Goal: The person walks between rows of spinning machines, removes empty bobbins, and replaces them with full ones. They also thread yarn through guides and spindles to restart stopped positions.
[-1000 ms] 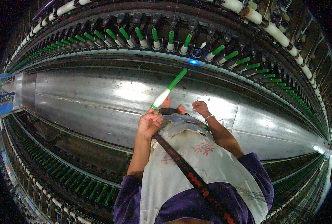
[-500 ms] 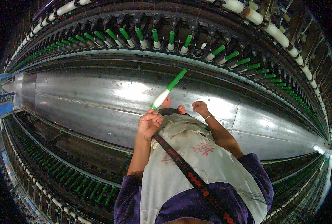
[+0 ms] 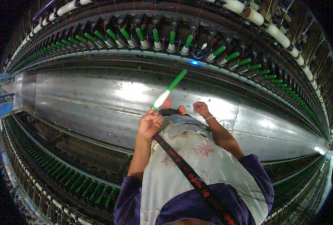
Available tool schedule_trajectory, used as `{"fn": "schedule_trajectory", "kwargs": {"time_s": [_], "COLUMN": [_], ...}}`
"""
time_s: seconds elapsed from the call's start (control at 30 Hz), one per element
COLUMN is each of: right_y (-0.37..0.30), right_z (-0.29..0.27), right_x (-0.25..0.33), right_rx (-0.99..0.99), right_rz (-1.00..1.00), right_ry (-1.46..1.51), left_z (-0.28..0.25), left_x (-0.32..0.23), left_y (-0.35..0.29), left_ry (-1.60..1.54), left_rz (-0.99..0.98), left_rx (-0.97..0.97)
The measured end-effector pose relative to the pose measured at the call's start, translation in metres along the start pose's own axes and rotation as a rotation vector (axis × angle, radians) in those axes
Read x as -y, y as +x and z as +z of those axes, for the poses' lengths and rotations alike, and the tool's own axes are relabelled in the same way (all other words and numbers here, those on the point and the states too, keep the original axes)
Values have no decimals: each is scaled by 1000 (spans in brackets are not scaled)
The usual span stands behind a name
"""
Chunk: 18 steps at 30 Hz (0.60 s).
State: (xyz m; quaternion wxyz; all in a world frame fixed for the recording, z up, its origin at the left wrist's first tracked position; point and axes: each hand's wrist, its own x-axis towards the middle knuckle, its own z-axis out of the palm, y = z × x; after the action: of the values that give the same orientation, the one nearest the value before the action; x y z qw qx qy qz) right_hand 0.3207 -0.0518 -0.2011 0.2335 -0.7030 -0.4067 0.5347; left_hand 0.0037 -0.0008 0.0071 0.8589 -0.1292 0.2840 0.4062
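My left hand [image 3: 150,124] is closed round the lower end of a bobbin [image 3: 162,99], a green tube with white yarn wound on its lower part. The bobbin tilts up and to the right, its green top pointing toward the spindle row. My right hand [image 3: 201,108], with a pale bangle at the wrist, hovers apart from it on the right. Its fingers are curled together; whatever they may pinch is too small to make out. Ahead, one bare spindle [image 3: 202,49] stands in a row of green-topped bobbins [image 3: 172,40].
A pale rail [image 3: 166,55] runs along the spindle row, with white rollers [image 3: 277,34] above it. Behind me on the left, another machine carries a row of green bobbins [image 3: 103,195]. Between the machines lies a shiny metal floor [image 3: 91,90]. I wear a light apron [image 3: 189,150].
A blue light now glows on the rail just below the bare spindle. Both hands and the bobbin stay practically where they were.
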Motion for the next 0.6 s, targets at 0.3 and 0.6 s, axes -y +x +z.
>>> {"fn": "schedule_trajectory", "kwargs": {"time_s": [0.3, 0.6], "right_y": [4, 6], "right_z": [2, 2], "right_x": [-6, -15], "right_rx": [-13, -11], "right_rz": [2, -25], "right_ry": [12, 57], "left_z": [0, 3], "left_x": [0, 1], "left_y": [0, -1], "left_ry": [-11, -18], "left_rz": [-9, -4], "left_rx": [4, -6]}}
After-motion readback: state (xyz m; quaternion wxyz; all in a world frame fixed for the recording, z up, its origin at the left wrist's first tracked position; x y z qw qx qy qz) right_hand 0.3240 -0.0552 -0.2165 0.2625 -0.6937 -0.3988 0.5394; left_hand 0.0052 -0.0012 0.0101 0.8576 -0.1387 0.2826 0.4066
